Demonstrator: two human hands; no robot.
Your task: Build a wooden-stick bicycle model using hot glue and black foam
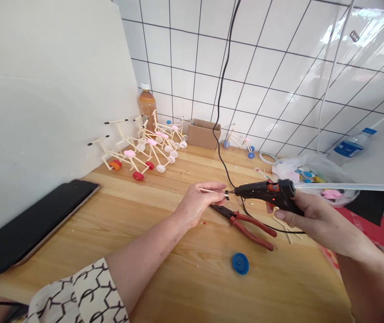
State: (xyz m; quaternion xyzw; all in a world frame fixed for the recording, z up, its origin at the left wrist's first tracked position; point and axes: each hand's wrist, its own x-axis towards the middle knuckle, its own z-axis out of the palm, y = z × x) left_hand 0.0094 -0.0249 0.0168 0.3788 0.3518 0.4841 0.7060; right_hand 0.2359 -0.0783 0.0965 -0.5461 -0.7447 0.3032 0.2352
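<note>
My left hand [200,201] pinches a thin pale wooden stick [208,191] between thumb and fingers. A small black piece [227,195] shows at the stick's right end. The nozzle of a black glue gun [262,190] meets or nearly touches that piece; I cannot tell which. My right hand [308,214] is wrapped around the glue gun's handle, and a long clear glue stick [350,186] sticks out of its back. Pliers with red handles [250,229] lie on the table just below my hands. Closer to me rests a blue bottle cap [240,264].
Several small stick-built tricycles [145,152] with cap wheels stand at the back left, near a tea bottle [147,104] and a cardboard box [204,133]. A black cord [219,107] hangs down the middle. A phone [37,220] lies left; a plastic bag [340,170] sits right.
</note>
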